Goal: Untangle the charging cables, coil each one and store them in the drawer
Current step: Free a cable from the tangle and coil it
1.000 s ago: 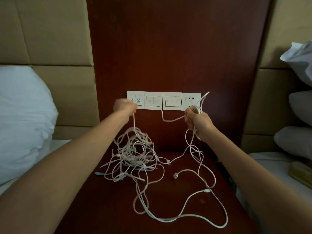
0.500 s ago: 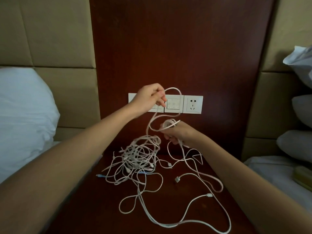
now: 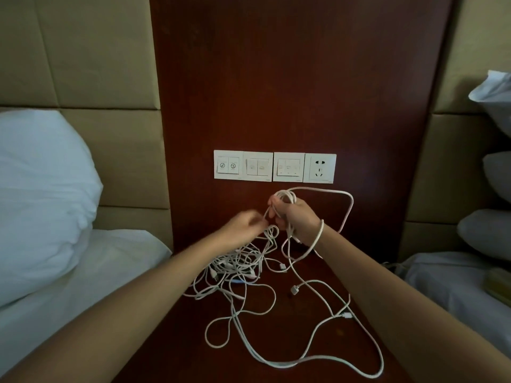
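Observation:
A tangle of white charging cables (image 3: 235, 269) lies on the dark wooden nightstand (image 3: 276, 341). My right hand (image 3: 296, 219) grips a small coil of white cable (image 3: 286, 196) held above the tangle; a wide loop of the same cable (image 3: 349, 208) arcs to the right and crosses my wrist. My left hand (image 3: 243, 225), blurred, pinches a strand just left of the coil. Long loose runs (image 3: 318, 360) trail toward the front edge, with plugs lying free. No drawer is in view.
A white switch and socket panel (image 3: 275, 167) is set in the wooden wall panel behind. A white pillow (image 3: 41, 194) and bedding lie to the left; more pillows (image 3: 492, 230) and a bed sit to the right.
My left hand dropped from beside the switches down to the coil. My right hand kept the coil, and a new wide loop now swings out to its right.

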The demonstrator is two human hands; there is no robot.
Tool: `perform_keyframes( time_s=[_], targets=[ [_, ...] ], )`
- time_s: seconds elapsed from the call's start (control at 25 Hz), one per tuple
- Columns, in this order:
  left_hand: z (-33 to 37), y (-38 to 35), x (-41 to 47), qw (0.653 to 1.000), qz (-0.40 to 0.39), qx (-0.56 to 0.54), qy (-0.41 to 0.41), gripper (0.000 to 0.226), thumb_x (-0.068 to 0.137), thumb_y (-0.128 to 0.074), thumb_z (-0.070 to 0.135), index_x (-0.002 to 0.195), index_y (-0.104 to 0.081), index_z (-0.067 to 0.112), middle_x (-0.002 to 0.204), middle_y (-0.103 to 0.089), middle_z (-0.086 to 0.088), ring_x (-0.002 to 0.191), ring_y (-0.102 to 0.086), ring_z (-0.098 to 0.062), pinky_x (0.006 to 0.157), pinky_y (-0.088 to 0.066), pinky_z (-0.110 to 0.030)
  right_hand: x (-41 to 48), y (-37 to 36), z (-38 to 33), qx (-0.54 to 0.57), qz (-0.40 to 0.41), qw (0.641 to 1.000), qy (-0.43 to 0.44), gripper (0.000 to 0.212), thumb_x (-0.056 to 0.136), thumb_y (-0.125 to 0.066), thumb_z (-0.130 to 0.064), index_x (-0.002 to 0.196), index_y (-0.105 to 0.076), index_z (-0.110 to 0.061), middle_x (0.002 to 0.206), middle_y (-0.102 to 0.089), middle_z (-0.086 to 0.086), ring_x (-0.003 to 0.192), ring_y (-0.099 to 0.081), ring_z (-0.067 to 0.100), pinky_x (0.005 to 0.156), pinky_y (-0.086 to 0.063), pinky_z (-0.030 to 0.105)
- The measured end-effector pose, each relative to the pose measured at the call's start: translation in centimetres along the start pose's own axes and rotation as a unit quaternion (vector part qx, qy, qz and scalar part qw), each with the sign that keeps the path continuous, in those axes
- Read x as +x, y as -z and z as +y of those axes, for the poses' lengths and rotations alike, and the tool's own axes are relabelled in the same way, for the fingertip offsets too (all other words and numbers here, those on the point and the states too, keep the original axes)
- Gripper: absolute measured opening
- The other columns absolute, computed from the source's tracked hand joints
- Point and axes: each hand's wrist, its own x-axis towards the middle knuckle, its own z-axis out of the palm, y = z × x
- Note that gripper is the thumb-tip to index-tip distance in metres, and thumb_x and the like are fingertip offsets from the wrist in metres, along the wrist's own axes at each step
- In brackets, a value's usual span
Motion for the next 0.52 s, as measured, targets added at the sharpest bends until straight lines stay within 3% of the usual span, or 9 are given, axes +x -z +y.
perform_keyframes(
  time_s=[0.04,0.12,0.2,0.28,0.36,0.44,0.52],
  targets=[
    [-1.2,-1.3,0.0,1.0,-0.025,0.005,-0.001,0.017,0.098,-0.046,0.028,0.105,-0.057,0.018,0.1,-0.062,-0.001,0.092,-0.057,-0.015,0.078,-0.044,-0.028,0.0,0.0,-0.3,-0.009,-0.008,1.0,0.004,0.027,0.099,-0.043,-0.009,0.074,-0.053,-0.009,0.053,-0.051,0.002,0.034,-0.035,0.006,0.035,-0.027,0.016],
    [-2.2,-2.8,0.0,1.0,0.01,-0.024,-0.012,0.014,0.098,-0.044,0.023,0.094,-0.057,0.026,0.088,-0.062,-0.008,0.077,-0.056,-0.02,0.07,-0.041,-0.03,-0.1,0.0,-1.0,-0.032,-0.014,0.999,0.016,0.027,0.098,-0.044,-0.01,0.073,-0.053,-0.01,0.054,-0.052,0.001,0.035,-0.036,0.006,0.038,-0.028,0.018],
    [-3.6,-3.2,0.1,0.999,0.044,-0.008,0.017,0.019,0.094,-0.047,0.018,0.089,-0.057,0.034,0.075,-0.059,0.0,0.061,-0.053,-0.017,0.066,-0.039,-0.031,0.0,0.8,-2.7,0.002,0.039,0.999,0.038,0.028,0.097,-0.046,-0.008,0.07,-0.052,-0.011,0.049,-0.052,-0.003,0.035,-0.036,0.005,0.037,-0.027,0.017],
    [-6.0,-3.2,-0.2,0.991,0.032,0.117,0.059,0.022,0.09,-0.049,0.018,0.095,-0.058,0.037,0.064,-0.056,0.01,0.052,-0.052,-0.013,0.062,-0.037,-0.028,0.2,2.5,-6.1,0.081,0.101,0.989,0.077,0.029,0.097,-0.045,-0.008,0.069,-0.05,-0.014,0.049,-0.05,-0.005,0.034,-0.035,0.003,0.036,-0.026,0.016],
    [-8.3,-3.3,-0.6,0.98,0.032,0.169,0.102,0.028,0.089,-0.047,0.018,0.105,-0.058,0.037,0.061,-0.055,0.009,0.053,-0.053,-0.012,0.063,-0.036,-0.027,0.1,4.4,-10.0,0.071,0.122,0.983,0.114,0.027,0.099,-0.044,-0.013,0.072,-0.05,-0.015,0.055,-0.048,-0.003,0.039,-0.035,0.004,0.042,-0.028,0.018],
    [-9.0,-3.3,-0.2,0.971,0.022,0.198,0.132,0.028,0.094,-0.042,0.024,0.114,-0.059,0.034,0.079,-0.063,0.005,0.071,-0.059,-0.012,0.078,-0.041,-0.031,-0.2,5.4,-11.6,0.039,0.135,0.982,0.124,0.026,0.099,-0.044,-0.015,0.073,-0.05,-0.015,0.057,-0.047,-0.002,0.041,-0.035,0.005,0.045,-0.028,0.021],
    [-7.6,-3.0,1.0,0.965,0.013,0.223,0.137,0.03,0.097,-0.039,0.038,0.107,-0.066,0.029,0.109,-0.061,0.001,0.109,-0.053,-0.021,0.096,-0.036,-0.04,-0.5,5.9,-11.3,0.039,0.135,0.982,0.126,0.027,0.099,-0.043,-0.013,0.073,-0.05,-0.014,0.057,-0.047,-0.001,0.039,-0.033,0.005,0.043,-0.027,0.02]
  ],
)
